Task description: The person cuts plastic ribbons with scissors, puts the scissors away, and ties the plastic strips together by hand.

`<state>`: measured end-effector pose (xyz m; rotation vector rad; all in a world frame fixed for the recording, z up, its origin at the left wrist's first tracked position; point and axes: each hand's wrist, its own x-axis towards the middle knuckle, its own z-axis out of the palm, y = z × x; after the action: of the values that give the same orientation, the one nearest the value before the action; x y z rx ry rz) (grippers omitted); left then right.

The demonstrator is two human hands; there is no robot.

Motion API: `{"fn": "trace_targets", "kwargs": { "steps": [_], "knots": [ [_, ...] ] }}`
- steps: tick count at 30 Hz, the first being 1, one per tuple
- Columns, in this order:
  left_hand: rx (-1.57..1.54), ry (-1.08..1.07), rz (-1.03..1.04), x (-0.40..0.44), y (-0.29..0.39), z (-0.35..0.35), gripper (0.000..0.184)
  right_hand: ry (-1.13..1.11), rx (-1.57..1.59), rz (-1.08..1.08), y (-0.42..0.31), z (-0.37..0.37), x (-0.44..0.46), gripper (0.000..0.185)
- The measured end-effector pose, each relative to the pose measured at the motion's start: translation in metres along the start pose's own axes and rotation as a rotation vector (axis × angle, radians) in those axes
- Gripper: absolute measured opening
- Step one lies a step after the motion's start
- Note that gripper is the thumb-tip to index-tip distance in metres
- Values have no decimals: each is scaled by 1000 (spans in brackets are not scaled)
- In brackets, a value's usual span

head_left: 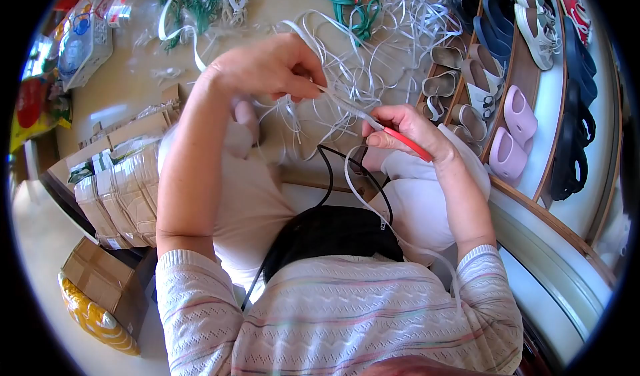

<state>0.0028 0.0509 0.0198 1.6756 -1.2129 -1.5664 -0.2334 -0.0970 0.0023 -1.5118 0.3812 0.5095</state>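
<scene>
My left hand (270, 69) is closed in a pinch at the far tip of a slim grey length with a red end (408, 144). My right hand (410, 128) is closed around this piece where grey meets red; the red part lies across my palm. Whether it is a tool or a strap I cannot tell. A thin white strip (373, 209) loops from beside my right hand down over my lap to the right sleeve. A black bag (333, 236) with a black cord rests on my lap.
Loose white strips (400, 36) lie tangled on the floor ahead, with green strips (347, 6) behind. Shoe shelves (533, 163) holding pink clogs (510, 153) and other footwear stand on the right. On the left are a taped cardboard box (123, 196) and a yellow bag (93, 313).
</scene>
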Motion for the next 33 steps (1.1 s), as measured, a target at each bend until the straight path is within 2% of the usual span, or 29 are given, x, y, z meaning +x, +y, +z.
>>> {"fn": "trace_targets", "kwargs": {
  "steps": [4, 10, 15, 18, 22, 28, 33],
  "knots": [
    [-140, -20, -22, -3, -6, -6, 18, 6, 89, -2, -2, -2, -2, 22],
    [6, 25, 179, -1, -14, -4, 19, -28, 59, -23, 5, -2, -2, 23],
    [75, 25, 97, -1, 2, 1, 15, -35, 18, 70, 0, 2, -3, 24],
    [81, -12, 108, 3, 6, 4, 14, -40, 35, -15, -2, 7, -1, 25],
    [86, -49, 138, 6, 3, 5, 14, -43, 110, 23, 0, 10, 0, 25],
    [-48, 13, 12, -4, 0, -10, 15, -34, 65, -24, 9, 6, 1, 22],
    [51, 47, 84, 1, -7, -5, 15, -6, 90, -6, 6, 11, 3, 18]
  ]
}}
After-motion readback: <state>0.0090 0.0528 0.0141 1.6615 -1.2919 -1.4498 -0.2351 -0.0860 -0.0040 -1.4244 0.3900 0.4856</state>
